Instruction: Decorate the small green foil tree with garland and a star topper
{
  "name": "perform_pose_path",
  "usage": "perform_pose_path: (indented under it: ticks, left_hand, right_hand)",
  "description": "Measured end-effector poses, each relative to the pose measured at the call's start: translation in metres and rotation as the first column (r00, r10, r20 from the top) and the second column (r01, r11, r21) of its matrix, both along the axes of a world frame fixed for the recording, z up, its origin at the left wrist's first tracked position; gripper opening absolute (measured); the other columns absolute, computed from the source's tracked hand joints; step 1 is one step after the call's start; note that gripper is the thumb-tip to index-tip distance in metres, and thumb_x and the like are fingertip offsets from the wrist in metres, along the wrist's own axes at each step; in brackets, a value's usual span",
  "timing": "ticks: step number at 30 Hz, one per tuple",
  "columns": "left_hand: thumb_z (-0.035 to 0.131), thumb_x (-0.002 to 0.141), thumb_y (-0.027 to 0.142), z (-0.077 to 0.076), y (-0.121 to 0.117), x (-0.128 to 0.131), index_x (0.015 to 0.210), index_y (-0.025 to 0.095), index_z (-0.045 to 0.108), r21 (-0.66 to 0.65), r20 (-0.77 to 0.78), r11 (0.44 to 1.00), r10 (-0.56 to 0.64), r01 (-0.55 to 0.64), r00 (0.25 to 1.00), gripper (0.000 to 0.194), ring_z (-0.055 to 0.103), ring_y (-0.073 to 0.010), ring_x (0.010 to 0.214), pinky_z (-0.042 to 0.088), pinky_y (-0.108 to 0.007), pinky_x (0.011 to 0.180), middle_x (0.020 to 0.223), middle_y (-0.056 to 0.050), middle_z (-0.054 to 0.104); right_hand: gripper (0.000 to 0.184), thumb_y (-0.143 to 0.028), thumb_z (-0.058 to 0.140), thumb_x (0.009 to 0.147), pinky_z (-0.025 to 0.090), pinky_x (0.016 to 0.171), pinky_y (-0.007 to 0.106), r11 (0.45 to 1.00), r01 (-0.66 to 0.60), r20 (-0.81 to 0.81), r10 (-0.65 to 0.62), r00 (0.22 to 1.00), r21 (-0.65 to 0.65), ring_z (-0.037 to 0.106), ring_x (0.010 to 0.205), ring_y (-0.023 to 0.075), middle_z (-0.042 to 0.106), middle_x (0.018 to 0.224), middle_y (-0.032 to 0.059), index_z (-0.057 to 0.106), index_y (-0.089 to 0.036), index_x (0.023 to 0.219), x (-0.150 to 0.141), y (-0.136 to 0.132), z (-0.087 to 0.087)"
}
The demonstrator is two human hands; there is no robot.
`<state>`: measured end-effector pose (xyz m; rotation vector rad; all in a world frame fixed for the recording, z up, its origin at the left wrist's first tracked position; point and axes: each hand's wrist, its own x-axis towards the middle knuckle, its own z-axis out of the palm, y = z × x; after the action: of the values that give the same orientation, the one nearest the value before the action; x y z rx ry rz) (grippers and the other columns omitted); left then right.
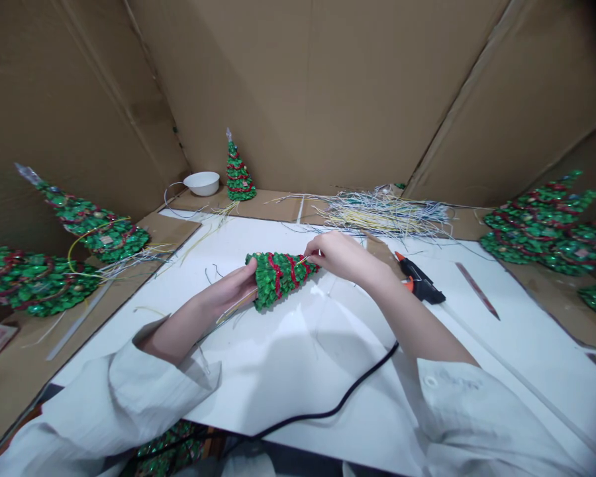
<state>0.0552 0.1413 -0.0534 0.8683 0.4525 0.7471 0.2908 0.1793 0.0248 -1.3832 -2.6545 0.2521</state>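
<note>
A small green Christmas tree (278,277) with red garland lies tilted on its side above the white board, its tip toward the right. My left hand (232,289) grips it around its base, the thumb on the near edge. Thin yellow and pale wires trail from the base beneath that hand. At the narrow end, my right hand (338,257) pinches a thin yellowish wire (304,259) against the tree's side. The tree's tip is partly hidden behind the right fingers.
A black and orange glue gun (420,279) lies right of my right hand, its black cord (342,401) crossing the board. Beyond are a wire pile (387,213), a white bowl (202,183) and another tree (238,173). More trees stand at both sides. A pointed strip (477,290) lies right.
</note>
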Motion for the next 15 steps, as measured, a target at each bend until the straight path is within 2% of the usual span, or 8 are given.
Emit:
perform_pose_path:
  ticks: [7,15]
  left_hand:
    - [0.033,0.096,0.048,-0.0007,0.0017,0.0002,0.127,0.015,0.059,0.000,-0.016,1.000,0.008,-0.008,1.000,0.052,0.044,-0.0272,0.134,0.024,-0.042,0.116,0.137,-0.011,0.056]
    - [0.035,0.096,0.047,-0.0039,0.0017,-0.0019,0.127,0.015,0.058,-0.027,-0.036,0.998,0.064,-0.065,0.997,0.050,0.044,-0.0269,0.134,0.022,-0.042,0.117,0.133,-0.011,0.059]
  right_hand:
    - [0.020,-0.013,0.053,0.084,0.034,0.063,0.024,0.998,-0.057,-0.006,0.057,0.998,0.002,0.059,0.075,0.0157,0.070,0.081,0.0069,0.073,-0.016,0.083,-0.0042,0.0008,-0.0047]
    - [0.020,-0.007,0.050,0.084,0.033,0.067,0.023,0.993,-0.118,-0.007,0.118,0.993,0.012,0.055,0.075,0.0145,0.068,0.081,0.0078,0.068,-0.013,0.078,-0.0086,0.0004,-0.0091]
